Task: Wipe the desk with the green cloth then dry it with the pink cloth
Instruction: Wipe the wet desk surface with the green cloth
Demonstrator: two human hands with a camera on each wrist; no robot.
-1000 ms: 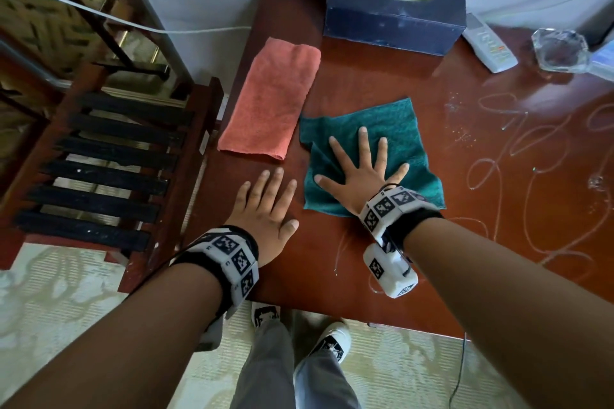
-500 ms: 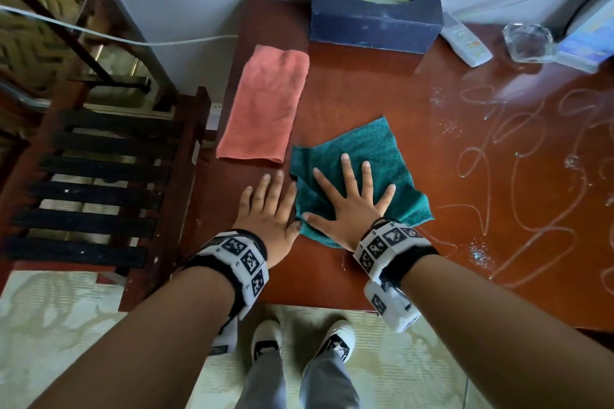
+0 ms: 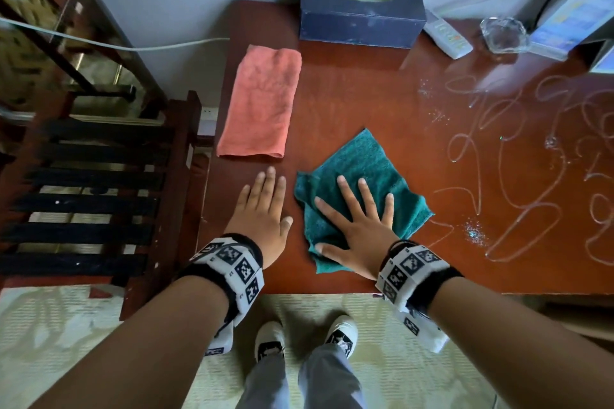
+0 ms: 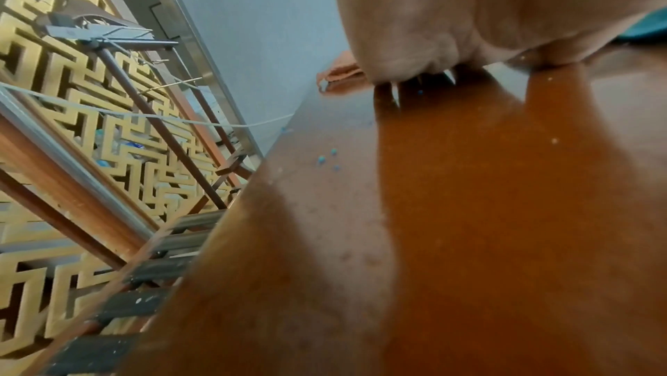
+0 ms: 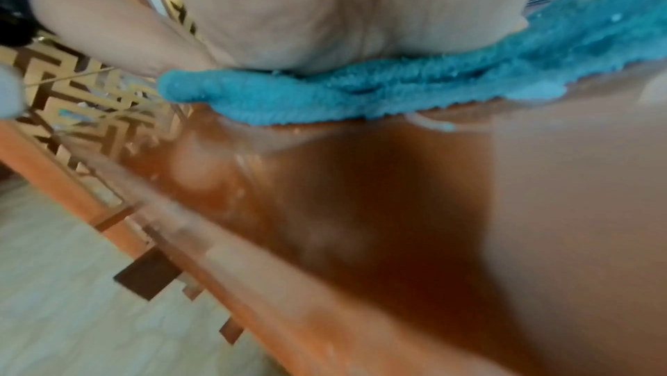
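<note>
Near the front edge of the red-brown worktop [image 3: 365,93] lies the green cloth [image 3: 365,163], pressed flat under the right hand [image 3: 360,226] with its fingers spread straight. Just left of it the left hand [image 3: 260,212] rests flat on bare wood, fingers straight. Beyond that hand lies the folded pink cloth [image 3: 262,103], with a dark blue tissue box [image 3: 360,15] behind and white smears [image 3: 498,156] to the right.

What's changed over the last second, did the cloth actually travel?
The right hand, flat on the green cloth, has slid it toward the desk's near edge. The left hand stays flat on the desk, the pink cloth untouched, the squiggly marks unwiped.
</note>
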